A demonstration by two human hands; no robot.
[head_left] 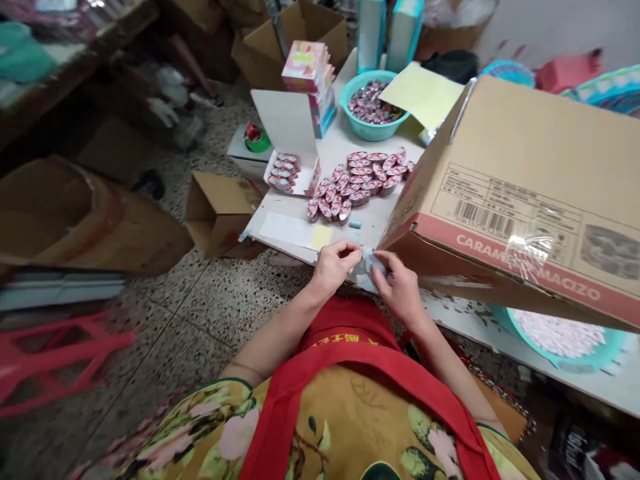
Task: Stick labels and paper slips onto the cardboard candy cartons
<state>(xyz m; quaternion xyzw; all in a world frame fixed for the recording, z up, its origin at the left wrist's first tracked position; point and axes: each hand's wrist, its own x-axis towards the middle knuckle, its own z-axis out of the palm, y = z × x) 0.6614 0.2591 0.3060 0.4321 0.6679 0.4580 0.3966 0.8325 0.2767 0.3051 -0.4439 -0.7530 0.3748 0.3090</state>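
Observation:
My left hand [334,265] and my right hand [399,287] meet at the near edge of the white table [345,143], both pinching a small crumpled clear wrapper [367,265] between their fingertips. Just beyond them lies a pile of several pink and silver wrapped candies [357,180]. An open white carton [290,170] at the pile's left holds a row of the same candies. A teal bowl [371,103] full of candies sits further back.
A big cardboard box [530,193] marked with caramel lettering tilts over the table's right side, above a teal basin [565,340]. Stacked pink cartons [310,80], a yellow sheet [423,93], open cardboard boxes [220,213] on the speckled floor and a red stool [55,353] surround the table.

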